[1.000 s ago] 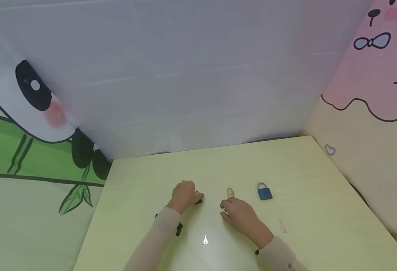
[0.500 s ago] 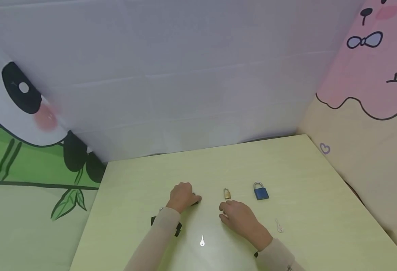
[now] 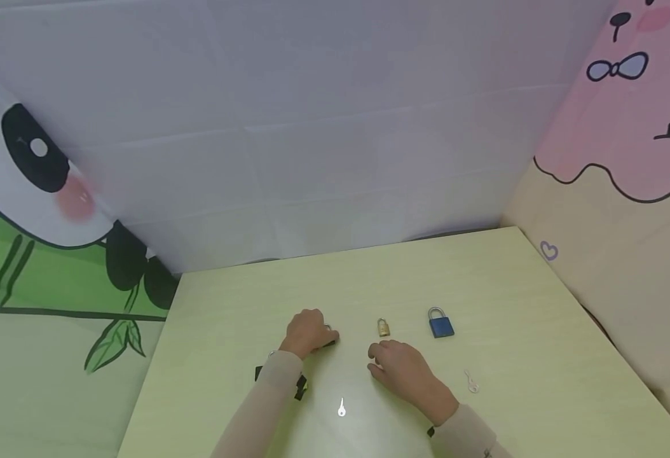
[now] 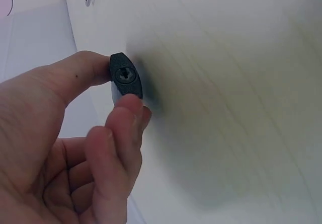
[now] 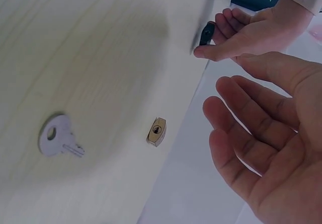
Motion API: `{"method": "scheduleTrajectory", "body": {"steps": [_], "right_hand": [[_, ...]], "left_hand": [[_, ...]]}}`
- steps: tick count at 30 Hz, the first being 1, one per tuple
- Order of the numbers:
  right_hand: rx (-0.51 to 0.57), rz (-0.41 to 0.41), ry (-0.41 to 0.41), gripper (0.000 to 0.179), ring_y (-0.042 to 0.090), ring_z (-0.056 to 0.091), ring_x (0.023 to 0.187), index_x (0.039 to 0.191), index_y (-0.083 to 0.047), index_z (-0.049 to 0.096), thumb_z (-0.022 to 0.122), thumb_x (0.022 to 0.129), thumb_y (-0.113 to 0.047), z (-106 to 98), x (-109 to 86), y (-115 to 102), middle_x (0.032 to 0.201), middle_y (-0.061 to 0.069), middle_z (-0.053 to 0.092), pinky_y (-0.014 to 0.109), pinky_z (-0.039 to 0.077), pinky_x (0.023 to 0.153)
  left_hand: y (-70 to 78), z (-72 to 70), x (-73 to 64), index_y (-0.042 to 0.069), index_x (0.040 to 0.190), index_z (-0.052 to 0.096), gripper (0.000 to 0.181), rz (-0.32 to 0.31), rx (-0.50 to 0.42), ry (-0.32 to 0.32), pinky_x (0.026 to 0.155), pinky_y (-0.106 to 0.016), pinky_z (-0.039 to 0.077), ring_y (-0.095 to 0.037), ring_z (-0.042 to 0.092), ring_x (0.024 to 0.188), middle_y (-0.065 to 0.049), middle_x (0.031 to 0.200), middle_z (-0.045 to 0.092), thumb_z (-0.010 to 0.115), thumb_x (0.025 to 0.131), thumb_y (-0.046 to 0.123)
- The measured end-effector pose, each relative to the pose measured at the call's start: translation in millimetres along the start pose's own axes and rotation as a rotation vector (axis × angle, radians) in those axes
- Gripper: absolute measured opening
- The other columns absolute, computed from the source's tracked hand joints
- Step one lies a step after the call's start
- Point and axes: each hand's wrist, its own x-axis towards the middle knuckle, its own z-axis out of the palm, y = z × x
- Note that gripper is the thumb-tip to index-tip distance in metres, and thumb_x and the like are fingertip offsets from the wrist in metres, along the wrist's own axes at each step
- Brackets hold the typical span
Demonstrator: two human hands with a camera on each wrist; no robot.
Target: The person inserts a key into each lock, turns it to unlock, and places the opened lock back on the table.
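My left hand [image 3: 306,334] pinches a small black padlock [image 4: 126,75] between thumb and fingers. Its keyhole faces the left wrist camera, and the hand covers much of its body in the head view. My right hand [image 3: 406,375] hovers over the table with loosely bent fingers and nothing in them. Just beyond those fingertips lies a small brass padlock [image 3: 383,327], whose keyhole end shows in the right wrist view. A larger blue padlock [image 3: 441,327] is farther right. One silver key [image 3: 342,408] lies between the forearms.
Another pale key [image 3: 472,383] lies right of my right hand. A black object [image 3: 257,373] is partly hidden behind my left sleeve. The light wooden table [image 3: 243,299] ends at a white cloth backdrop [image 3: 335,159]; printed side panels stand left and right.
My right hand has drawn back slightly from the brass padlock, uncovering it in the head view. The head view has turned a little right. My left hand keeps hold of the black padlock.
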Motion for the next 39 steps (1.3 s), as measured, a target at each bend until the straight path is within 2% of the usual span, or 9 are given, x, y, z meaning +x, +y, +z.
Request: {"method": "scheduleTrajectory", "body": {"steps": [4,11,20,24,31,39], "right_hand": [[-0.007,-0.009,0.0,0.013,0.006,0.052,0.063,0.089,-0.013,0.068,0.078,0.085,-0.018,0.1,0.6,-2.9,0.075,-0.007,0.06,0.022,0.043,0.054],[-0.006,-0.01,-0.015,0.011,0.005,0.05,0.063,0.086,-0.013,0.067,0.078,0.085,-0.018,1.7,1.5,-9.5,0.073,-0.007,0.058,0.022,0.043,0.054],[-0.002,0.047,-0.064,0.013,0.006,0.046,0.06,0.08,-0.015,0.066,0.077,0.086,-0.019,3.1,4.5,-19.3,0.067,-0.01,0.054,0.023,0.039,0.051],[0.002,0.102,-0.125,0.014,0.005,0.045,0.057,0.078,-0.014,0.066,0.076,0.086,-0.02,7.6,5.1,-30.4,0.064,-0.01,0.054,0.024,0.039,0.05],[0.019,0.168,-0.233,0.026,0.005,0.039,0.052,0.067,-0.017,0.058,0.074,0.086,-0.022,30.1,-0.1,-60.4,0.058,-0.01,0.046,0.026,0.036,0.045],[-0.052,0.211,-0.272,0.03,0.006,0.04,0.051,0.063,-0.018,0.055,0.076,0.083,-0.027,45.1,-1.4,-81.4,0.056,-0.01,0.044,0.031,0.039,0.044]], "left_hand": [[0.9,-10.0,-5.0,0.013,0.055,0.051,0.042,0.011,0.019,0.016,0.041,-0.027,0.032,-0.013,0.045,0.041,0.002,0.045,0.046,0.073,0.082,0.037],[8.6,-36.5,-18.5,0.013,0.056,0.058,0.04,0.054,0.08,0.032,0.04,-0.026,0.033,-0.012,0.049,0.04,0.004,0.042,0.05,0.07,0.082,0.041],[21.0,-62.5,-32.4,0.013,0.055,0.057,0.039,0.078,0.114,0.056,0.04,-0.026,0.031,-0.013,0.048,0.042,0.002,0.045,0.052,0.068,0.081,0.04],[21.0,-67.4,-34.7,0.013,0.054,0.055,0.041,0.075,0.124,0.056,0.04,-0.025,0.028,-0.011,0.043,0.041,0.003,0.046,0.049,0.067,0.082,0.041],[17.6,-70.7,-42.6,0.013,0.054,0.051,0.045,0.079,0.112,0.065,0.04,-0.026,0.026,-0.01,0.037,0.042,0.004,0.046,0.044,0.068,0.084,0.042],[18.1,-70.6,-46.8,0.012,0.056,0.053,0.045,0.071,0.098,0.054,0.04,-0.026,0.028,-0.011,0.039,0.041,0.003,0.046,0.045,0.069,0.085,0.041]]}}
